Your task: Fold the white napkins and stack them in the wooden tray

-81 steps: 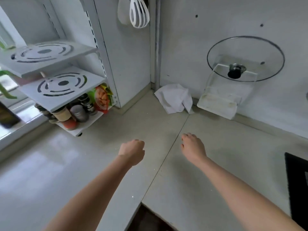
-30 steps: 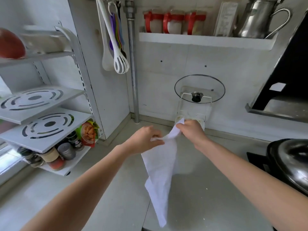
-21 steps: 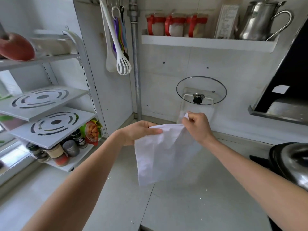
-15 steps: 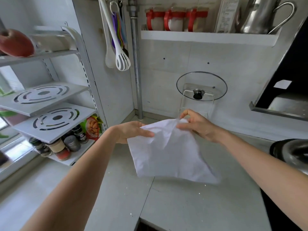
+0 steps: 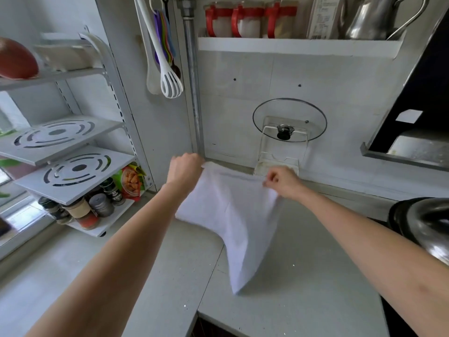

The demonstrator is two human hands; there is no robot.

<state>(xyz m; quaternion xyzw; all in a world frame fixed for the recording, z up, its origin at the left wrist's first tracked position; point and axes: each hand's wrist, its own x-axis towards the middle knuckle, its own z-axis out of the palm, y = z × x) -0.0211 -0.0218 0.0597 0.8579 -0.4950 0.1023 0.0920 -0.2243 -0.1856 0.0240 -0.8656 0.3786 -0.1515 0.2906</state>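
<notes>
**Inspector:** Start at the bottom of the frame and work away from you.

**Operator:** Nearest to me, both forearms run up from the lower corners over the pale countertop (image 5: 303, 300). A seam in its surface runs up the middle. At the right edge I see part of a shiny dark pot (image 5: 422, 224).

**Inspector:** The task item?

**Operator:** One white napkin (image 5: 233, 215), centre frame, held up by its top edge. Its lowest corner hangs down to the countertop; I cannot tell whether it touches.

**Inspector:** Hands?

**Operator:** My left hand (image 5: 185, 169) is curled round the napkin's upper left corner, gripping it. My right hand (image 5: 283, 180) pinches the upper right corner between thumb and fingers. The top edge is drawn fairly straight between them.

**Inspector:** Behind that?

**Operator:** Left of frame, a white rack (image 5: 73, 171) with slotted shelves; spice jars (image 5: 97, 205) and a bright snack packet (image 5: 131, 181) sit on its lowest tier, a reddish round item (image 5: 14, 59) on the top. Behind my right hand, a glass lid (image 5: 289, 120) stands in a clear holder (image 5: 279, 161) against the wall. A metal pipe (image 5: 193, 81) runs up the corner, with a white slotted utensil (image 5: 165, 57) hanging beside it. Upper right, a wall shelf (image 5: 291, 46) carries red-clipped jars (image 5: 247, 20) and a steel kettle (image 5: 379, 18).
</notes>
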